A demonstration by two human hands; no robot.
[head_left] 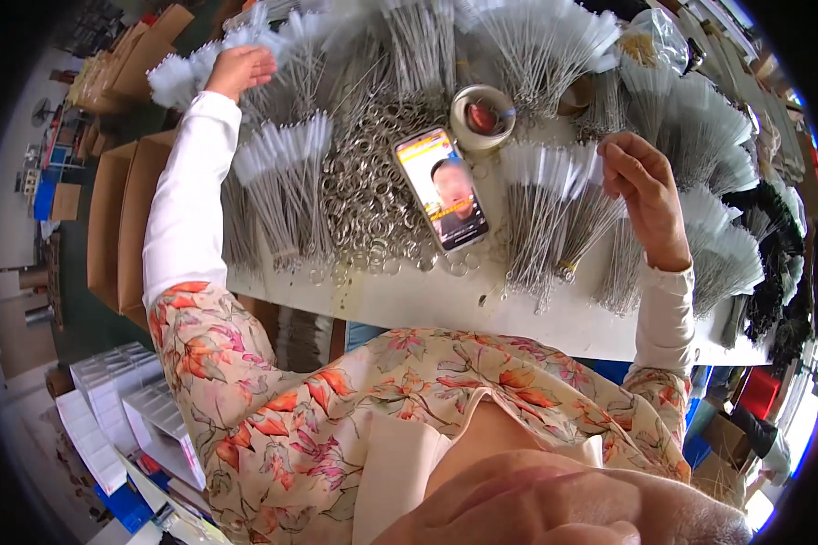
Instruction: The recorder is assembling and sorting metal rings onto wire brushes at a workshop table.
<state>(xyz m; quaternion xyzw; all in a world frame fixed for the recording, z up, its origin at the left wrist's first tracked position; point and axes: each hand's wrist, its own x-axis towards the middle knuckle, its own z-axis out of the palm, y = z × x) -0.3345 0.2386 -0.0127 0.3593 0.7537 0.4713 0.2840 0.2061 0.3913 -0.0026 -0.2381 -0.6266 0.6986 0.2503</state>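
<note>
"Two hands show in my feed. Where is the left hand (pixel 243 71)?"

"From my seat I see it out at the far left, over the pale ends of some wire brushes (pixel 177 80). Its fingers lie side by side — whether they pinch anything, I cannot tell."

"And the right hand (pixel 647 186)?"

"Bent fingers, thumb close to them, tips right by the white ends of a brush bundle (pixel 541 177). I can't make out whether they grip one."

"What lies between?"

"On the table (pixel 418 309) I see a heap of metal rings (pixel 368 191), with a lit phone (pixel 439 189) just right of it. Beyond the phone is a round pale container (pixel 504 118) holding something red (pixel 481 117). More brushes lie in bunches, white ends pointing away from the wearer."
</note>
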